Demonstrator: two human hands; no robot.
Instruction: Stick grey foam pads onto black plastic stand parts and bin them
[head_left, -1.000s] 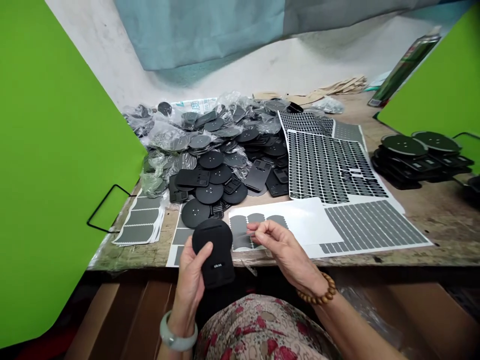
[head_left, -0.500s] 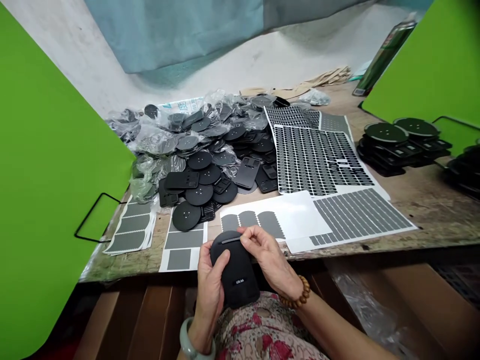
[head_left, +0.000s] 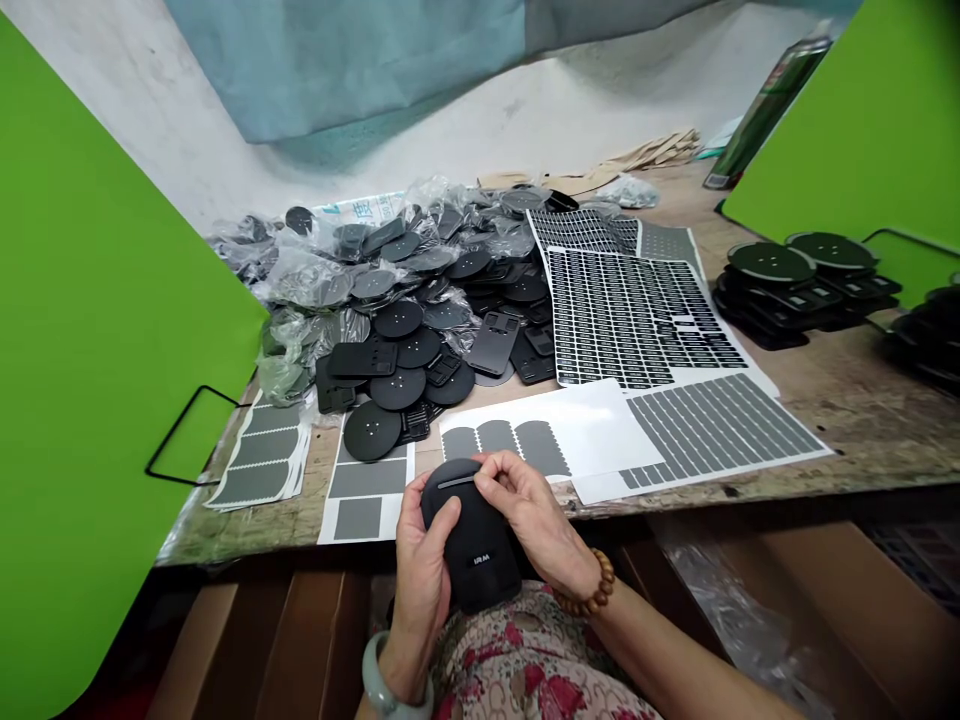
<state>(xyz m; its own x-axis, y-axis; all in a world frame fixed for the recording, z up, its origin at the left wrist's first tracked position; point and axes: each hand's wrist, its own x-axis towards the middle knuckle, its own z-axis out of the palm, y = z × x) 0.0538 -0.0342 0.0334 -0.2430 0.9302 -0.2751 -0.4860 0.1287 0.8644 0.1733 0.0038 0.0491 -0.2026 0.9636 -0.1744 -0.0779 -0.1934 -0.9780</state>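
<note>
Because the bench (head_left: 862, 425) carries its parts close to the front edge, a careless elbow or forearm could push loose pieces off. The heap of black discs and plates (head_left: 418, 348) slopes forward, partly wrapped in clear plastic; a snagged wrapper could drag several down. The sheet of black labels (head_left: 630, 325) overlaps the sheet of grey strips (head_left: 724, 435), so that catching one might shift or crease both. Nearer the person, the white sheet with grey shapes (head_left: 600, 430) lies just beyond the hands, where a knuckle could brush it.

The right hand (head_left: 541, 518) has its thumb and forefinger drawn nearly together at the right end of the slot-like strip; whether they pinch the strip or merely touch it cannot be told. The left hand (head_left: 421, 550) is closed on the black plate (head_left: 481, 580), thumb across its face and fingers around its side. The plate is held above the lap, in front of the bench, rounded end uppermost; should the thumb slacken under sideways pressure, it could twist or slip. Smallest is the grey strip (head_left: 456, 483) near that rounded end: uneven fingertip pressure might leave it skewed, lifted or smudged.
</note>
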